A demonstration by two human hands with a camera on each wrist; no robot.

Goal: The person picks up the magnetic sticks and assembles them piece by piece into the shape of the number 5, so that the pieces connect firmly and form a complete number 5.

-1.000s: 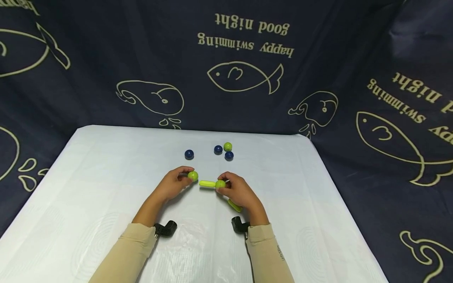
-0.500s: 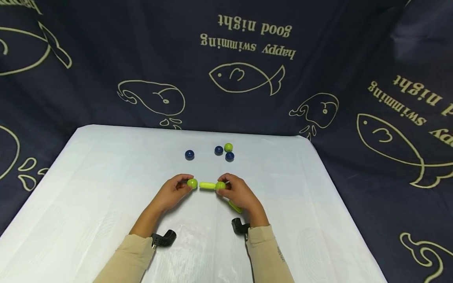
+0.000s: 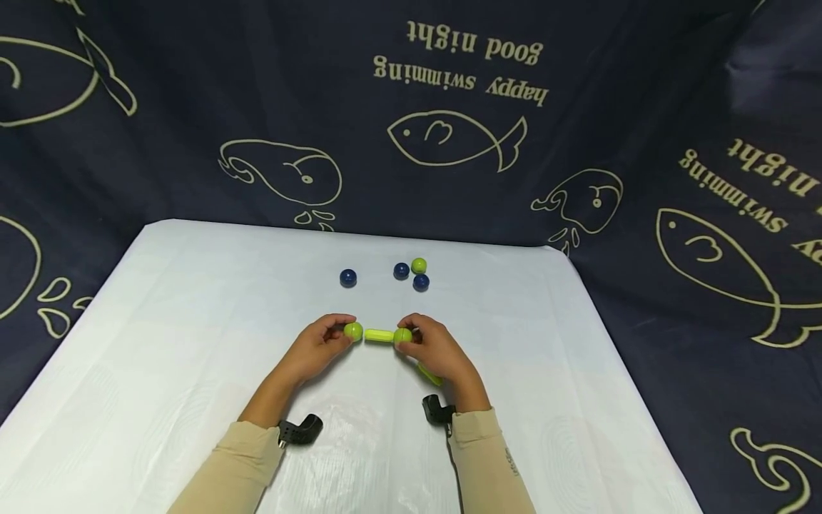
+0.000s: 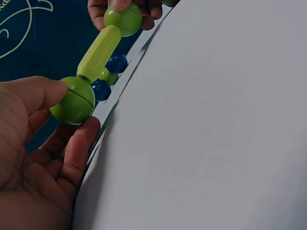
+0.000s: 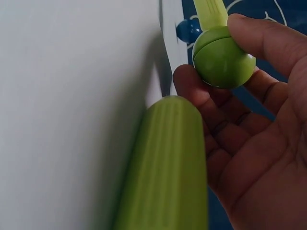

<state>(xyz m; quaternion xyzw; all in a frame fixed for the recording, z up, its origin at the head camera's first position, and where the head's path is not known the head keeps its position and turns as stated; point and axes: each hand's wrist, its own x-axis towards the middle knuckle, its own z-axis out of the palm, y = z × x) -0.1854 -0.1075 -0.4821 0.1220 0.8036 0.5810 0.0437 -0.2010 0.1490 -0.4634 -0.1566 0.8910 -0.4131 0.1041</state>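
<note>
My left hand (image 3: pixel 315 350) pinches a green ball (image 4: pixel 73 101) with a seam line between thumb and fingers. Opposite it, my right hand (image 3: pixel 439 350) grips a second green ball (image 5: pixel 224 60), from which a ribbed yellow-green rod (image 3: pixel 379 335) points left. In the left wrist view the rod's free end, with a hole in it, comes right at the left ball; the head view shows a thin gap there. Another yellow-green rod (image 3: pixel 429 374) lies slanted below the right hand, and looms large in the right wrist view.
Farther back on the white-covered table (image 3: pixel 257 285) rest a lone dark blue ball (image 3: pixel 348 278) and a cluster of two blue balls (image 3: pixel 401 270) and one green ball (image 3: pixel 419 265). A dark curtain (image 3: pixel 359 193) with fish drawings hangs behind the table's far edge.
My left hand has brought its ball nearer to me, level with the rod. The right hand keeps its hold and has hardly moved; the head view has shifted slightly.
</note>
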